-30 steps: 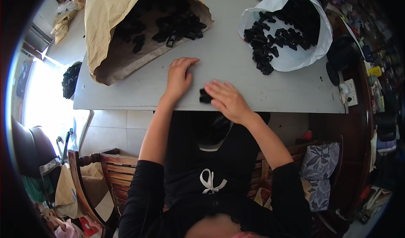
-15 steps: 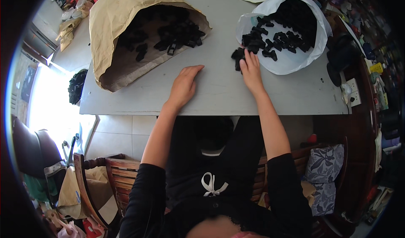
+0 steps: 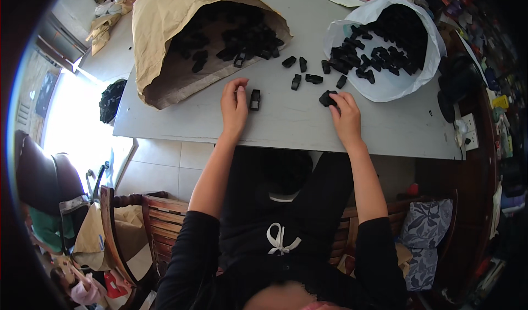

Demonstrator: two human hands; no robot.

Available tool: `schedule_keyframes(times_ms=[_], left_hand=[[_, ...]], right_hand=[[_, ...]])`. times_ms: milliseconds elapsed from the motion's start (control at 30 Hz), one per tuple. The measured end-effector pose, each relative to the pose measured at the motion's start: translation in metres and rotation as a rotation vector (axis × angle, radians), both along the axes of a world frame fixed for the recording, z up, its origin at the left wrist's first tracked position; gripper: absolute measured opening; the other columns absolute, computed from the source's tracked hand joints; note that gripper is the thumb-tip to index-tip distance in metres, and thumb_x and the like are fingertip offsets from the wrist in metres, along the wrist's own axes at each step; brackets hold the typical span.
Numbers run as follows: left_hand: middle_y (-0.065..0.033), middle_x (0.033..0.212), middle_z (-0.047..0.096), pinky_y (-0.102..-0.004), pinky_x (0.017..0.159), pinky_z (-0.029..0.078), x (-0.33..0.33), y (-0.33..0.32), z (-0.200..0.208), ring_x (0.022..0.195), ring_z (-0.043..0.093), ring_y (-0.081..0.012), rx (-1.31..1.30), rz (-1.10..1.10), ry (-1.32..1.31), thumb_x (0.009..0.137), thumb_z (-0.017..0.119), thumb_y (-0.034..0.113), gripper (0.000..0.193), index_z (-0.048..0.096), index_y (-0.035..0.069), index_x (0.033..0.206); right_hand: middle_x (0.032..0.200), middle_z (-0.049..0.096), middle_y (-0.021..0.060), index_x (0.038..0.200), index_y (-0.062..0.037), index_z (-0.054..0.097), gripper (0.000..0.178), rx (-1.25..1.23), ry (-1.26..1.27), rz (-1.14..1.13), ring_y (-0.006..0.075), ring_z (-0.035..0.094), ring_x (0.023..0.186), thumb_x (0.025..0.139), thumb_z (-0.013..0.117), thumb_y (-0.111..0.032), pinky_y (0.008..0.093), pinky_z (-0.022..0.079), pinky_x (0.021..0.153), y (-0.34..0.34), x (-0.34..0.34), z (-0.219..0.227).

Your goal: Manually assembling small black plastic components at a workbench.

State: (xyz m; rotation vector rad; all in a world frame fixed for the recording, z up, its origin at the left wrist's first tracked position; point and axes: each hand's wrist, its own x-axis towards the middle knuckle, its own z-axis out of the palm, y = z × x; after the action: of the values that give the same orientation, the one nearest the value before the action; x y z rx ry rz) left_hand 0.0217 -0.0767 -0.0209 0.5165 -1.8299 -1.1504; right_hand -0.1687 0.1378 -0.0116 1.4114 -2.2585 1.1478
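Note:
Small black plastic parts lie scattered across the grey table between two bags. My right hand (image 3: pixel 347 115) pinches a small black plastic part (image 3: pixel 327 98) between thumb and fingers, just above or on the tabletop; the fingers cover some of it. My left hand (image 3: pixel 235 105) rests on its edge with fingers loosely stretched, holding nothing. Right beside it lies one hollow, frame-like black part (image 3: pixel 254 99). A brown paper bag (image 3: pixel 159 29) on its side at the left holds many such parts. At the right, a white plastic bag (image 3: pixel 385 90) gapes open, with a dark heap inside.
The grey table (image 3: pixel 187 126) has its near edge before my lap. A dark object (image 3: pixel 457 73) stands by the table's right end, near a wall socket (image 3: pixel 469 131). A wooden bench (image 3: pixel 162 216) is behind me. A black bundle (image 3: pixel 112 101) sits past the left edge.
Several black parts now lie spread between the bags. My right hand has come nearer with a part in its fingers. A hollow part now lies beside my left hand. The view has shifted slightly.

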Motion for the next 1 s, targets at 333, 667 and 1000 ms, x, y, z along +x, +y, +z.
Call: schedule_keyframes(times_ms=[333, 667, 1000], left_hand=[[-0.0125, 0.099, 0.058, -0.0368, 0.081, 0.046, 0.013, 0.013, 0.01, 0.093, 0.054, -0.0295, -0.224, 0.163, -0.415, 0.075, 0.074, 0.011, 0.037, 0.059, 0.007, 0.109], [-0.0142, 0.116, 0.058, -0.0341, 0.084, 0.05, 0.01, 0.035, 0.016, 0.105, 0.058, -0.0294, -0.341, -0.247, -0.325, 0.076, 0.067, -0.002, 0.028, 0.062, 0.005, 0.102], [-0.0134, 0.099, 0.067, -0.0342, 0.085, 0.05, 0.011, 0.036, 0.016, 0.097, 0.064, -0.0291, -0.198, -0.289, -0.343, 0.071, 0.072, -0.006, 0.07, 0.046, 0.01, 0.134]], right_hand=[[0.09, 0.06, 0.0059, 0.095, -0.0017, 0.056, 0.022, 0.025, -0.442, 0.075, 0.0134, 0.059, 0.075, 0.078, 0.068, 0.005, 0.0247, 0.048, 0.066, 0.0, 0.022, 0.006], [0.095, 0.06, 0.002, 0.107, 0.001, 0.058, 0.019, -0.277, -0.91, 0.344, 0.0079, 0.057, 0.09, 0.088, 0.063, 0.001, 0.0209, 0.046, 0.077, -0.03, 0.057, -0.004], [0.098, 0.067, 0.0081, 0.1, -0.0029, 0.068, 0.025, -0.136, -0.306, 0.369, 0.0192, 0.063, 0.087, 0.075, 0.069, 0.004, 0.0292, 0.052, 0.073, -0.055, 0.075, 0.013]])
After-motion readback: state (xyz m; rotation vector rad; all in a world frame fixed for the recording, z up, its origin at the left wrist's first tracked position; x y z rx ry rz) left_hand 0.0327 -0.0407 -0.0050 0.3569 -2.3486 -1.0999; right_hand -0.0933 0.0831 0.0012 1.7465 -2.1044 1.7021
